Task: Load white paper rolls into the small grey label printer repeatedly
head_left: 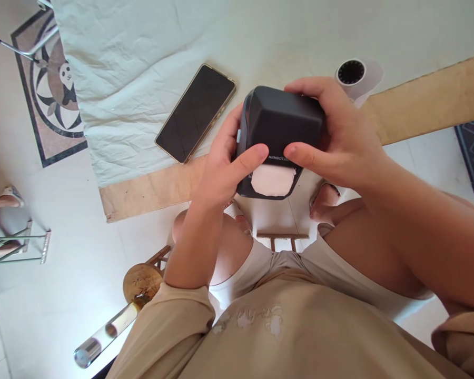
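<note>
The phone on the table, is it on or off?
Its screen is dark: the phone shows only black glass. Whether it is off or asleep, cannot tell.

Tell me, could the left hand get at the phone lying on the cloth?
Probably yes: the phone lies face up just beside the left hand, nothing between, though both hands hold the black printer.

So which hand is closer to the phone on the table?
Left. The left hand grips the black printer just right of the phone; the right hand holds the printer's far side.
</note>
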A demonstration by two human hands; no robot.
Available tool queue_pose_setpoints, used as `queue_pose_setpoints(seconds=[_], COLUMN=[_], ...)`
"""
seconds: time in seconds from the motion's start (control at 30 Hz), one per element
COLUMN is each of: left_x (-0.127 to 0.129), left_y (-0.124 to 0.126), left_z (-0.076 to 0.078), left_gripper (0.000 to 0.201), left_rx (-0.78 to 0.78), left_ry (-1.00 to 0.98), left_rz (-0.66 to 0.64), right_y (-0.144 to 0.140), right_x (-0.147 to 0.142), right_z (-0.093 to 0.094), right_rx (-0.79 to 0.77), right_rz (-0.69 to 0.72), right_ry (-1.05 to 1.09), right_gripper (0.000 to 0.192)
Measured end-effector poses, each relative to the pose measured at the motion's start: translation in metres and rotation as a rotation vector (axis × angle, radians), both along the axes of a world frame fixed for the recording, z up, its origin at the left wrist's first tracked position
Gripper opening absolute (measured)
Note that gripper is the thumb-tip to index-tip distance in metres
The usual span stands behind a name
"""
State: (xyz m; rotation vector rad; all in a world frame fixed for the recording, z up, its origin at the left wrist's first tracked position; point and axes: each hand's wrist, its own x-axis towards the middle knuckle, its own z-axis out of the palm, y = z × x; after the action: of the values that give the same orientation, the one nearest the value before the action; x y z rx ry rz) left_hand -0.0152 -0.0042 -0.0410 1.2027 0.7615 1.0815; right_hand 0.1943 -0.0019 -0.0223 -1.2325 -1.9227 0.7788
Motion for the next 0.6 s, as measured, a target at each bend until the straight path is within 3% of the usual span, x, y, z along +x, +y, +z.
queue_pose_setpoints(seconds=[0.13,0.33,0.6], left_x=[-0.005,-0.005,0.000], left_y=[0.005,0.005,0.000], left_z=[0.000,0.005,0.010], left_gripper=[0.046,0.050,0.037], left_rx=[0.051,-0.050,-0.077], left_ry=[-0.025,-0.007,-0.059], left_rz=[-0.080,-0.054,-0.014], right_y=[-0.001,0.000,-0.002], right_x=[-0.002,-0.007,-0.007], right_z=[0.007,0.010,0.013], right_rx=[-0.105,-0.189,-0.220], right_rz=[0.006,0.003,0.027], right_ry=[-0.014,-0.028,0.027], right_gripper=[0.066,0.070,0.069])
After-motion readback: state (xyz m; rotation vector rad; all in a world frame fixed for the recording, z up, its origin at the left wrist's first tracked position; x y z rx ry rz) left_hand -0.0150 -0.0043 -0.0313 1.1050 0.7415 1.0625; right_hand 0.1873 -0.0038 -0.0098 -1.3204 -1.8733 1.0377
